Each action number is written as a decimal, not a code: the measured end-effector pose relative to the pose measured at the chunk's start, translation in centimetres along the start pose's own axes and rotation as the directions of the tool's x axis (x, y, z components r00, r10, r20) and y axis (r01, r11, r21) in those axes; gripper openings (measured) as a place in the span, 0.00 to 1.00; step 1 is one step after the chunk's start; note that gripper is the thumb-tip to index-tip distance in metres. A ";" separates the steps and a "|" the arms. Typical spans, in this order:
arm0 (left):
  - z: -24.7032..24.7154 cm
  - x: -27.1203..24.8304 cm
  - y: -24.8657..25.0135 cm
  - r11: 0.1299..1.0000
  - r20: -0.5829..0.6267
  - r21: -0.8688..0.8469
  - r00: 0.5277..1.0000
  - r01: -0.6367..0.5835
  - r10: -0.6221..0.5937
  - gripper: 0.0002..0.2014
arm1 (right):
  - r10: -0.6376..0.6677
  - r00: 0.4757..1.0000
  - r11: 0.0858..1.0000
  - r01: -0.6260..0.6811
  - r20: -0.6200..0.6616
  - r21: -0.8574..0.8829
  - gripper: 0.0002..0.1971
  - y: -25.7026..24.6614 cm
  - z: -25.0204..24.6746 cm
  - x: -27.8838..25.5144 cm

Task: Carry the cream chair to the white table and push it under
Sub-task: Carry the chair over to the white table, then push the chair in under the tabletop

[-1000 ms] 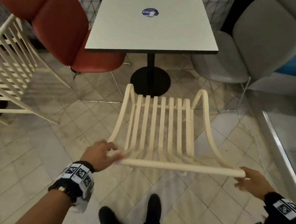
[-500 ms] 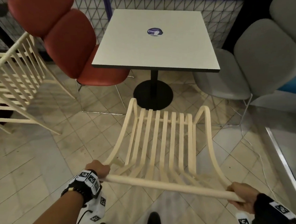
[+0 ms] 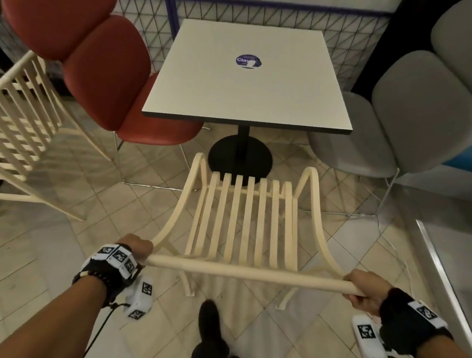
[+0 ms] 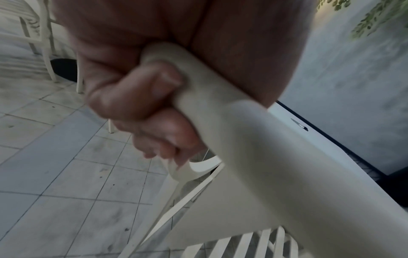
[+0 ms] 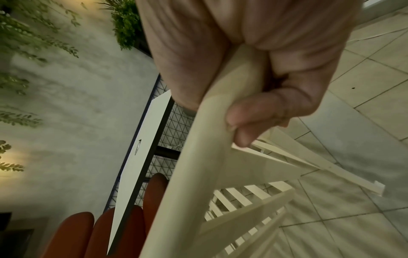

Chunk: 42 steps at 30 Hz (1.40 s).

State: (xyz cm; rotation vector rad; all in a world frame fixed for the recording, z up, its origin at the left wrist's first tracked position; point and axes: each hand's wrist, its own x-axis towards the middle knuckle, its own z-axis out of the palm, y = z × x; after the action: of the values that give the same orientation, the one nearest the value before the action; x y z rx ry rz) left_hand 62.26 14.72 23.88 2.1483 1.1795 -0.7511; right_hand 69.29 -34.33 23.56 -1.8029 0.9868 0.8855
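The cream chair [image 3: 246, 220], made of slats, stands in front of me with its seat pointing at the white table [image 3: 247, 74]. Its front edge is close to the table's black round base [image 3: 240, 157]. My left hand [image 3: 137, 248] grips the left end of the top rail. My right hand [image 3: 366, 288] grips the right end. In the left wrist view my fingers [image 4: 137, 97] curl round the cream rail [image 4: 253, 139]. The right wrist view shows my fingers [image 5: 260, 111] wrapped round the rail [image 5: 198, 157] with the table edge [image 5: 141, 157] beyond.
A red padded chair [image 3: 104, 76] stands at the table's left side and a grey padded chair [image 3: 409, 122] at its right. A second cream slatted chair [image 3: 16, 132] stands at far left. A metal ledge [image 3: 454, 275] runs along the right. The floor is tiled.
Both hands have closed round the top rail, which my left hand only touched before. The view has drawn back, so the table and chair look farther away.
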 end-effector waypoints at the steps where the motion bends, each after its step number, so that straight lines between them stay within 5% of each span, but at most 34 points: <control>1: -0.6 0.8 0.3 1.000 -0.008 0.000 1.000 -0.002 0.002 0.16 | -0.006 1.000 1.000 0.006 0.002 0.005 0.07 -1.1 0.6 0.2; 14: -7.6 12.1 9.4 0.999 0.029 0.008 0.998 -0.050 0.050 0.16 | -0.017 0.997 1.000 0.017 -0.071 -0.011 0.12 -17.2 5.7 6.3; 23: -8.2 12.7 11.4 0.993 0.139 0.090 0.988 -0.075 0.062 0.18 | -0.045 0.989 0.978 0.015 -0.139 -0.210 0.20 -19.0 5.8 6.1; 25: -7.9 12.3 11.3 0.944 0.046 0.264 0.981 -0.196 0.191 0.23 | -0.223 0.969 0.847 0.137 -0.108 -0.513 0.32 -19.0 5.8 5.6; 26: -7.8 11.9 11.2 0.886 0.012 0.363 0.952 -0.288 0.305 0.24 | -0.348 0.937 0.678 0.223 -0.038 -0.700 0.34 -18.7 5.9 5.1; 29: -6.5 10.2 11.4 0.634 0.101 0.500 0.767 -0.590 0.633 0.34 | -0.631 0.736 0.156 0.431 0.246 -0.889 0.29 -17.1 7.8 3.3; 31: -5.5 8.8 11.6 0.527 0.242 0.491 0.689 -0.694 0.683 0.42 | -0.696 0.613 -0.046 0.482 0.374 -0.875 0.33 -16.5 9.8 2.7; 33: -4.7 8.3 11.9 0.470 0.283 0.560 0.691 -0.682 0.665 0.44 | -0.706 0.615 -0.053 0.448 0.350 -0.893 0.36 -17.2 11.2 2.5; 36: -4.4 8.3 12.8 0.463 0.280 0.632 0.740 -0.622 0.612 0.51 | -0.592 0.754 -0.053 0.317 0.285 -0.947 0.34 -18.9 11.8 2.4; 42: -5.4 10.2 15.6 0.436 0.286 0.649 0.731 -0.624 0.620 0.51 | -0.629 0.744 -0.047 0.252 0.225 -0.966 0.30 -21.3 12.4 3.6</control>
State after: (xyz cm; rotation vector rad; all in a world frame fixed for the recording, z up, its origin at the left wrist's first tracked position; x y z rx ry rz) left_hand 81.47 17.10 23.66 2.9193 -0.0904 -0.9357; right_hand 87.58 -17.44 23.34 -3.2329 -0.4595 0.8426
